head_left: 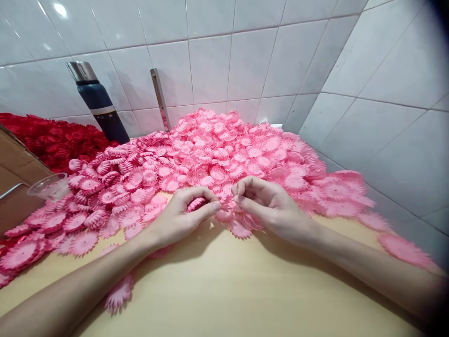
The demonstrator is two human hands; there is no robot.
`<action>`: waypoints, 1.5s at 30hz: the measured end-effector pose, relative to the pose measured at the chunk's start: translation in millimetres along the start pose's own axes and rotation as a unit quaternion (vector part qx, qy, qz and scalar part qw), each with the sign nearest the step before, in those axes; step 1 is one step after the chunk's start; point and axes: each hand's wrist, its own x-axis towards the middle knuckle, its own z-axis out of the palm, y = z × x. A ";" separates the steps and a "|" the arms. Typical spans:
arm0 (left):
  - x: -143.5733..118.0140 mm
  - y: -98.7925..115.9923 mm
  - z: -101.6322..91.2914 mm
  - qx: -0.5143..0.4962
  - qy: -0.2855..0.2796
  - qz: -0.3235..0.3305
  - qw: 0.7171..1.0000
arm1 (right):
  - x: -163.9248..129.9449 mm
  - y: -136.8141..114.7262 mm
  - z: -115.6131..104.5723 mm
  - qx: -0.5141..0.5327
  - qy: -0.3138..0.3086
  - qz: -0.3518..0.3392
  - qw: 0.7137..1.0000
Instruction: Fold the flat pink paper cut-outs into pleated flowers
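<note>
My left hand (187, 213) is closed in front of the heap, with a small pink curled petal disc (196, 204) showing between its thumb and fingers. To its right, my right hand (270, 203) holds thumb and forefinger together in a pinch. Something thin and pale seems to be at those fingertips, too small to name. A narrow gap separates the two hands. Right behind and below them lies a big heap of pink scalloped fabric petals (213, 154), some flat and some curled.
A dark blue bottle (101, 110) with a steel cap leans behind the heap. Red petals (59, 142) are piled at the far left, by a cardboard box (17, 173) and a clear plastic cup (49, 185). A metal strip (160, 98) rests against the tiled wall (210, 65).
</note>
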 end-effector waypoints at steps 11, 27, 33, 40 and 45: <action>-4.1 -5.0 1.0 -0.120 -0.033 0.007 0.992 | -2.9 4.4 -0.4 -0.148 0.064 -0.100 0.982; -0.7 -2.2 1.0 0.008 0.016 0.103 0.995 | -1.6 6.0 -6.7 -0.252 0.056 -0.217 0.941; -1.5 -2.9 3.2 0.065 0.007 0.179 0.982 | -5.0 2.5 -9.4 -0.208 0.024 -0.185 0.960; -1.0 -5.9 1.5 0.065 -0.006 0.175 0.982 | -2.6 4.8 0.4 -0.138 0.112 -0.149 0.973; -0.4 -3.2 -4.0 0.042 -0.009 0.166 0.985 | -1.0 4.9 -3.4 -0.157 0.153 -0.126 0.967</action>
